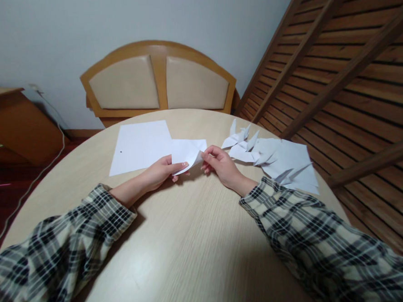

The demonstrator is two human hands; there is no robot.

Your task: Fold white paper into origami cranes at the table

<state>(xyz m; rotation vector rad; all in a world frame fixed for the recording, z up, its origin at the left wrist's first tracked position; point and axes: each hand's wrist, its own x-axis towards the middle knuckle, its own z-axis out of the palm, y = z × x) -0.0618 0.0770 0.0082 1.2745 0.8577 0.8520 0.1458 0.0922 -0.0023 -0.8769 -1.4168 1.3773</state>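
Observation:
A white sheet of paper (186,151) is held between both hands just above the table. Thumb on top and fingers beneath, my left hand (160,172) grips its near left edge. My right hand (221,165) pinches the near right corner, which curls upward. Faint crease lines show near that corner. Behind my left hand lies a larger stack or sheet of white paper (141,145) with a small dark dot at its left. Right of my right hand stand several folded white paper cranes (243,141), partly on more white paper (289,157).
The round light-wood table (180,252) fills the foreground. A padded wooden headboard (161,80) stands behind it against the wall. Slatted wood panelling (364,82) leans in at the right. At the left are a wooden desk (18,121) and a white cable (36,188).

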